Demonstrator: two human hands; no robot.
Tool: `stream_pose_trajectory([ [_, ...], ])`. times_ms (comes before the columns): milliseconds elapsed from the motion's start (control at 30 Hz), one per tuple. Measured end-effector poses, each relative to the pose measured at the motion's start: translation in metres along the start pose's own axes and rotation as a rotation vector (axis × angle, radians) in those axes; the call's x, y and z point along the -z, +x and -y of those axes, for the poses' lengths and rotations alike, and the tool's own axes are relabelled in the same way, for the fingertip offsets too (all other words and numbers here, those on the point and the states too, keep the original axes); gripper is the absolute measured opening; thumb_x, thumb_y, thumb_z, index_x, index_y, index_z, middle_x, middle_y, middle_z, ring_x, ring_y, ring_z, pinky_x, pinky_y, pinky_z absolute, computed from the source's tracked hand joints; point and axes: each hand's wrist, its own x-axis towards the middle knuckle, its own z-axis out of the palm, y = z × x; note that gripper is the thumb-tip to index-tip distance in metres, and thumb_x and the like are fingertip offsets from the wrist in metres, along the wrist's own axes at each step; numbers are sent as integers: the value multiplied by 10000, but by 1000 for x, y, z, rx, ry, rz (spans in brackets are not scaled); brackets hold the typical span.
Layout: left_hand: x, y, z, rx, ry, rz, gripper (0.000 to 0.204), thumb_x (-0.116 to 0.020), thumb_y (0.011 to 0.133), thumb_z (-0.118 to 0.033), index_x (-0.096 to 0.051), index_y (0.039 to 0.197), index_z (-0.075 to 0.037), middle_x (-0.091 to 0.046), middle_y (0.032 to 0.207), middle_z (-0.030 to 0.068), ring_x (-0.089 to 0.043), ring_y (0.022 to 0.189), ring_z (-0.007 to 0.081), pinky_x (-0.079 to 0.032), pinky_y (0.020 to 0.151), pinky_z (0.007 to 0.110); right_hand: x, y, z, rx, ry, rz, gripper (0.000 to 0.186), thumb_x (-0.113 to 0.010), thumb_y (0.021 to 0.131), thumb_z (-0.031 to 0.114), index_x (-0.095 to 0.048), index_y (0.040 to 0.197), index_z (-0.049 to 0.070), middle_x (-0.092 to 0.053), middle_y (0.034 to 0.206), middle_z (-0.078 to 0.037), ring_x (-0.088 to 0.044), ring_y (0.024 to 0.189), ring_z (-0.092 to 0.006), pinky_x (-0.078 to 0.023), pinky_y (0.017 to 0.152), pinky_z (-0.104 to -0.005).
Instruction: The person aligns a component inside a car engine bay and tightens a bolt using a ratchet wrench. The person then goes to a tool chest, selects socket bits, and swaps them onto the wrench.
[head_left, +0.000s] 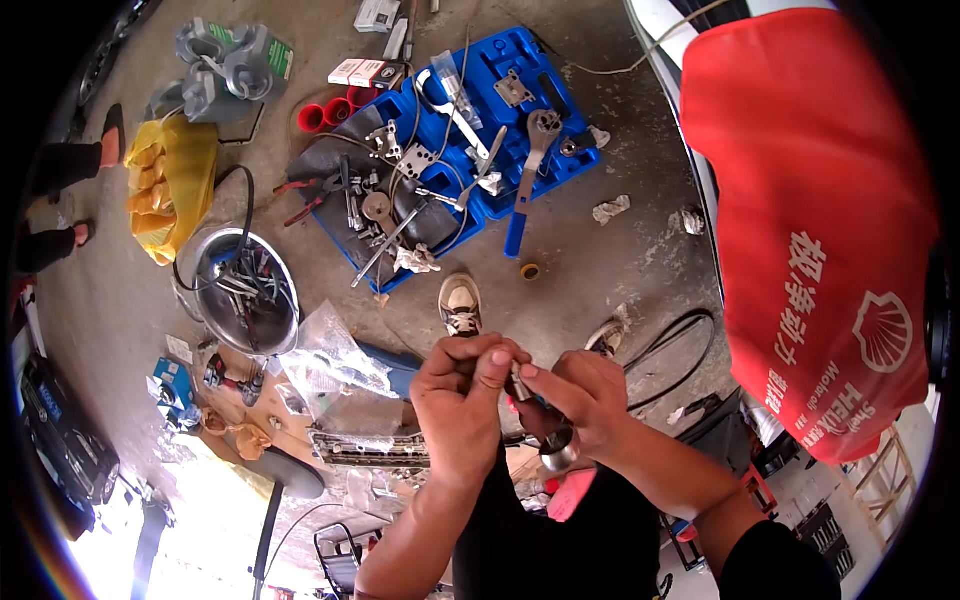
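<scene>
In front of my body, my left hand point(458, 400) and my right hand point(585, 400) come together, fingertips nearly touching. Between the thumbs and fingers of both is a small silvery metal piece point(517, 383), mostly hidden by the fingers. My right hand also curls round a shiny, round-ended metal part point(559, 452); whether it joins the small piece I cannot tell. Both hands are closed. A pink cloth-like thing point(571, 495) shows below them, against my dark clothes.
A blue tool case point(555, 80) lies open ahead, bearing a large ratchet-like wrench point(530, 170). To the left are a metal bowl point(290, 300) of tools and a yellow bag point(195, 180). A red cover point(800, 150) hangs at the right; a black hose point(690, 320) lies nearby.
</scene>
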Motion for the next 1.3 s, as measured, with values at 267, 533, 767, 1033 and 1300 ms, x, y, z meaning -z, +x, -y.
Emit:
stream_pose_trajectory([
  [267,-31,-45,17,293,-447,69,295,-553,980,-318,-594,1033,-31,-635,886,65,-583,780,146,-464,718,268,58,3,21,-181,246,-77,273,-653,850,118,-620,1098,8,-676,777,-74,-560,525,-185,-463,486,-295],
  [533,-48,-50,41,326,-563,129,335,-569,961,-331,-610,1049,-11,-619,932,90,-561,783,155,-476,737,287,72,-19,13,-374,359,-93,240,-644,868,116,-632,1064,-22,-686,770,-100,-691,637,-169,-524,544,-249],
  [767,-43,-46,46,238,-509,156,265,-619,936,-253,-625,1042,-10,-642,1009,146,-628,828,194,-536,733,304,82,-14,8,-422,288,-68,236,-646,868,130,-646,1043,-28,-673,733,-118,-659,588,-161,-496,512,-259],
  [1033,-36,-37,40,172,-344,103,256,-650,923,-235,-636,1009,5,-668,905,129,-650,737,199,-553,664,302,68,-6,1,-300,266,-49,255,-665,848,109,-640,1071,-10,-686,727,-73,-652,579,-167,-498,516,-259],
  [1300,-7,-19,39,318,-334,-20,285,-636,938,-253,-634,981,29,-668,837,118,-654,686,180,-561,643,297,34,-10,-13,-211,256,31,289,-667,822,45,-627,1104,3,-676,714,-47,-621,541,-167,-479,497,-275],
])
